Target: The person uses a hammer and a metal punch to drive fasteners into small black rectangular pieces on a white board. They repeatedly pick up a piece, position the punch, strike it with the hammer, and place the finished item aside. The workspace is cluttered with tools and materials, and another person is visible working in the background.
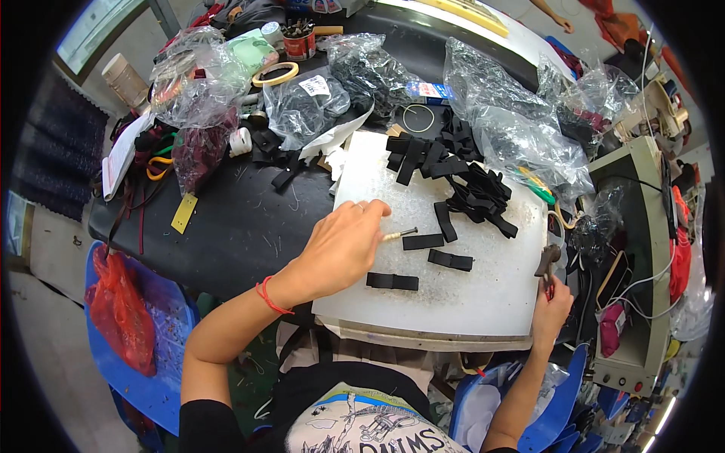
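My left hand [343, 245] is closed over the left half of a white board [483, 302]. A thin rod-like tool with a pale handle and dark metal tip [408, 232] sticks out of its fingers to the right. Just under that tip lies a short black fabric strip [423, 241]. Two folded black strips [392, 281] [451, 260] rest nearer me, apart from each other. A heap of black strips [479, 192] covers the far right of the board. At the board's right edge my right hand [553, 302] grips a hammer [547, 260], its dark head upward.
Clear plastic bags [506, 121] crowd the far side of the black table [219, 226]. Green-handled scissors [538, 190] lie right of the heap. A tape roll [275, 74] and a red can [299, 44] stand far left. Blue chairs [162, 317] flank me, one holding a red bag [121, 313].
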Motion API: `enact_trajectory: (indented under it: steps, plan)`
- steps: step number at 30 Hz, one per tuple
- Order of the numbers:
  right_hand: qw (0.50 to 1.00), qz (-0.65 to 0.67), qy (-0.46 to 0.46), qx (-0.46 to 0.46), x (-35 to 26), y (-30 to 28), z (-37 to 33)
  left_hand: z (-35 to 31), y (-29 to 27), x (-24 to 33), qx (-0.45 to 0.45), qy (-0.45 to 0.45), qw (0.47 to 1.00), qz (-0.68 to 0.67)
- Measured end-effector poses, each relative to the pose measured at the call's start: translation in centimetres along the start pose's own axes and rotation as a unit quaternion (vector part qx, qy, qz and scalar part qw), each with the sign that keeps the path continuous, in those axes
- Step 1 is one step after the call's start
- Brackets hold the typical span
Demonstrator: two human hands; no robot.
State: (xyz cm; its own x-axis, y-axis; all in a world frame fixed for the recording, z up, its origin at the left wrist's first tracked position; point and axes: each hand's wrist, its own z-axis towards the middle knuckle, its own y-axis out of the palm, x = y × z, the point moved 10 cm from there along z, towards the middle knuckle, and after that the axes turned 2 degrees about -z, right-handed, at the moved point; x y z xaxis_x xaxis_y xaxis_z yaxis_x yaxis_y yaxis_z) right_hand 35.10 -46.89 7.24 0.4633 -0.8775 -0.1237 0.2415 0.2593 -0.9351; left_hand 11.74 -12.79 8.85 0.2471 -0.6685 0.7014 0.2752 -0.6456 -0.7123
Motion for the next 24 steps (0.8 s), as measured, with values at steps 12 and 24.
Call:
enact_trajectory:
  steps: [12,24]
  plan:
    - [0.982,0.160,0.104,-0.005,0.8,-5.7,0.4,-0.8,-3.9,-0.2,0.099,0.017,0.990,-0.095]
    - [0.906,0.119,-0.369,-0.169,-21.8,-5.9,-6.0,-4.5,3.1,-0.8,0.103,-0.073,0.863,-0.490]
